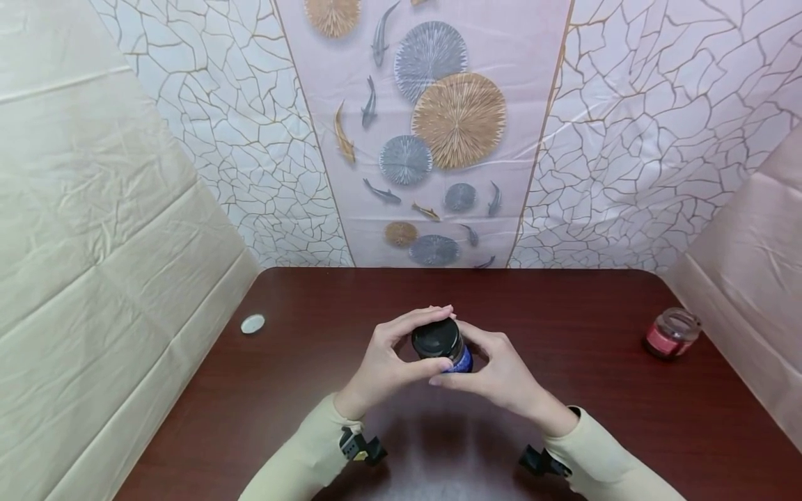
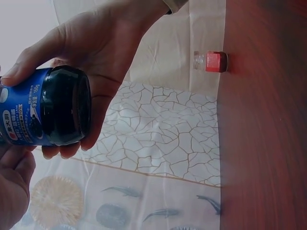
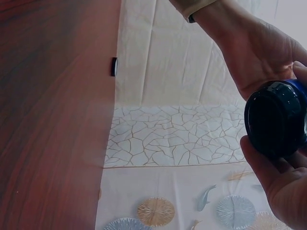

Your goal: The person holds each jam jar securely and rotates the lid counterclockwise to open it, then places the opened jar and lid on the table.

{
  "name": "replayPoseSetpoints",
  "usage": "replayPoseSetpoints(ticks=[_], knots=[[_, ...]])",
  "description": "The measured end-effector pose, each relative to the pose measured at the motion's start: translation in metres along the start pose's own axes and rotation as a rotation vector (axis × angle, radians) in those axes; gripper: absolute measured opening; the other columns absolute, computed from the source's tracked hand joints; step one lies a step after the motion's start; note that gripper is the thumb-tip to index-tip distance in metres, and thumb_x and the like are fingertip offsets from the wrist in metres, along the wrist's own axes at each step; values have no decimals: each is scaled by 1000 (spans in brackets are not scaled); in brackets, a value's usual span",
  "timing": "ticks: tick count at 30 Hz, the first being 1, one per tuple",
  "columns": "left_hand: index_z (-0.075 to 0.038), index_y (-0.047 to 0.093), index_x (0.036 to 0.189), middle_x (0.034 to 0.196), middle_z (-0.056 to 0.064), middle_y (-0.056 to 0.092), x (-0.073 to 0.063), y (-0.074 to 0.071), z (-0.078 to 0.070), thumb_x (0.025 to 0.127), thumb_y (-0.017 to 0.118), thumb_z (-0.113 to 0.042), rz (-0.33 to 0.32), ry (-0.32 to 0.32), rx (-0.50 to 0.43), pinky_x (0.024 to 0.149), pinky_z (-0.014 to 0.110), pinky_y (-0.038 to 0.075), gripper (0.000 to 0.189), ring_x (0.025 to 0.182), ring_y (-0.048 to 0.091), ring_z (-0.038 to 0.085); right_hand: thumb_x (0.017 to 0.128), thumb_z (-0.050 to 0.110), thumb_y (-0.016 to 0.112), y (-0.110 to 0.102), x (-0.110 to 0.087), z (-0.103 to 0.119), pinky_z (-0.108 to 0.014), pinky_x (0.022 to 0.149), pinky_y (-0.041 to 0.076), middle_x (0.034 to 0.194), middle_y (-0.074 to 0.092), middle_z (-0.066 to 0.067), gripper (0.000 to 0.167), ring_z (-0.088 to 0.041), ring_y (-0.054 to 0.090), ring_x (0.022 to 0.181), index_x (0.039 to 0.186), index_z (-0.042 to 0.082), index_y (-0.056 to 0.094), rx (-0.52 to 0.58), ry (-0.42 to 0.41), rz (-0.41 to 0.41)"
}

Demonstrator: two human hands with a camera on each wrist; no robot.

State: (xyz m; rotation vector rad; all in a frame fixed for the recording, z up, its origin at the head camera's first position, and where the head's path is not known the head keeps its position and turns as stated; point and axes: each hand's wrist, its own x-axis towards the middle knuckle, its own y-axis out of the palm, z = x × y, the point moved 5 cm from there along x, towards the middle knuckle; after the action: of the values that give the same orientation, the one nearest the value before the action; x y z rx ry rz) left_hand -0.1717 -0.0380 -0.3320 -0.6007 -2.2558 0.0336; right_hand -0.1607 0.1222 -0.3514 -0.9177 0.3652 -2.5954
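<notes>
Both hands hold a small jam jar [image 1: 462,362] above the table, tilted, with its black lid [image 1: 435,339] facing up toward the head view. My left hand [image 1: 390,353] curves its fingers and thumb around the lid. Lower down, my right hand [image 1: 503,367] grips the jar's body from the other side. In the left wrist view the jar's blue label [image 2: 29,108] shows print and a berry picture, and its dark glass base [image 2: 71,106] points toward the tabletop. The right wrist view catches the same dark base [image 3: 269,120].
A glass jar with a red label [image 1: 670,335] stands without a lid near the table's right edge. At the left edge lies a loose lid [image 1: 253,323], its white side up. The dark red wooden table [image 1: 564,306] ends at a patterned cloth backdrop [image 1: 426,209].
</notes>
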Motion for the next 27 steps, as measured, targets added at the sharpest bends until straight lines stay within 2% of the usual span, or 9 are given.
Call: replayPoseSetpoints(ticks=[5,12,18,27], knots=[[-2,63,134,131,11,66,-1,0,1,77,81,10,-26,-27,0,112,44,40,61,132,54,31,78,11,89,0,1,0,-27,77,58,115,72,-2,61,-15,69,94,133,12,62,-13,0,-1],[-3,63,135,131,12,66,-2,1,3,78,81,8,-65,-40,12,108,41,45,60,127,56,30,77,15,90,0,0,0,-27,75,59,114,72,2,62,-15,70,92,134,16,62,-42,29,-21],[-2,63,135,134,10,65,-4,2,4,79,81,8,-77,-50,8,107,39,46,59,127,56,30,78,17,90,1,-1,2,-25,78,58,115,72,2,65,-14,70,94,136,15,61,-87,20,-43],[-3,61,137,134,8,64,-2,2,6,82,80,4,-108,-61,31,97,37,53,58,122,61,28,77,21,90,1,1,-1,-25,74,58,113,72,3,64,-12,69,91,135,17,62,-117,43,-83]])
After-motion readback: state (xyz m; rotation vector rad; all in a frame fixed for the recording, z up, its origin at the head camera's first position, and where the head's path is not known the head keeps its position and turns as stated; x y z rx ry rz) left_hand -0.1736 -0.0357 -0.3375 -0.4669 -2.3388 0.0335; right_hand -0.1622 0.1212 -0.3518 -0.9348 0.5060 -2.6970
